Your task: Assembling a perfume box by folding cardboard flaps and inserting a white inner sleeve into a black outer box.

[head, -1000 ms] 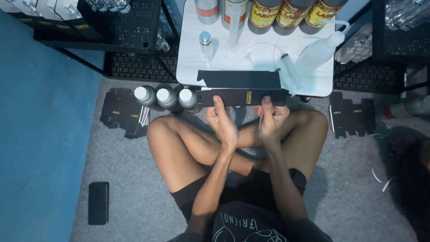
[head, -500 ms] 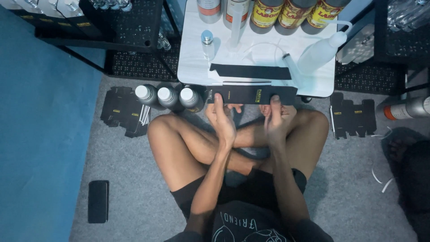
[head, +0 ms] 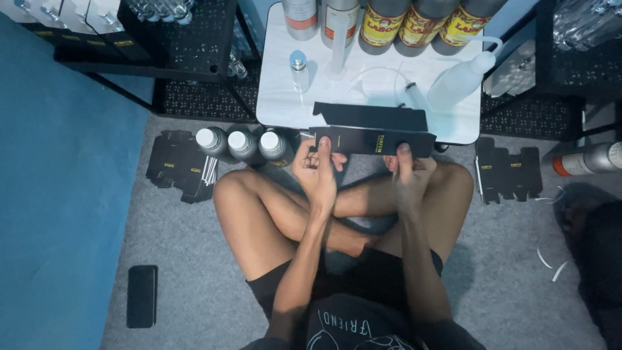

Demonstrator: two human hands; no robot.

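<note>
Flanking black carton (head: 372,139): three bottles (head: 244,144), flattened boxes (head: 508,170).

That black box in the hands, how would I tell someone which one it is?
Find the small white table in front of the seated person. At its near edge, the left hand and right hand hold a long black carton. Unlike the flat black carton blanks lying on the grey floor, it is lifted and folded into shape.

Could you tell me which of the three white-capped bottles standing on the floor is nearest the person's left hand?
The rightmost bottle, right beside the left hand; the other two stand farther left.
</note>
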